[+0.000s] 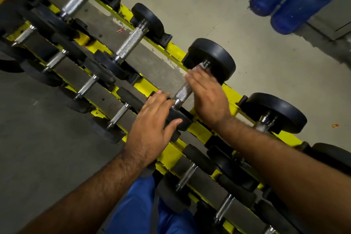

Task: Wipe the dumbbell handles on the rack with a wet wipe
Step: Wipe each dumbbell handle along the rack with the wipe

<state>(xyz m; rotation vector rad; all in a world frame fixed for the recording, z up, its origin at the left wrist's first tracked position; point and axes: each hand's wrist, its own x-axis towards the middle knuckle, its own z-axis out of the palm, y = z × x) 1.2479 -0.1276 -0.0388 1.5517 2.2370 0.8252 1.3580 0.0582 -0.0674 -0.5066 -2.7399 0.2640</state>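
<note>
A yellow rack (195, 129) runs diagonally across the view, its tiers holding rows of black-headed dumbbells with knurled metal handles. The left hand (152, 123) rests with fingers spread and relaxed on the near black head of one dumbbell (212, 57) on the upper tier. The right hand (207, 93) lies over that dumbbell's handle (183, 92), fingers extended toward the far head; a pale scrap at the fingertips may be the wet wipe (195, 69), but it is blurred and whether the fingers pinch it cannot be told. Beyond the rack, several blue bottles (302, 5) stand against the wall on the grey floor (190, 5); their contents cannot be made out.
</note>
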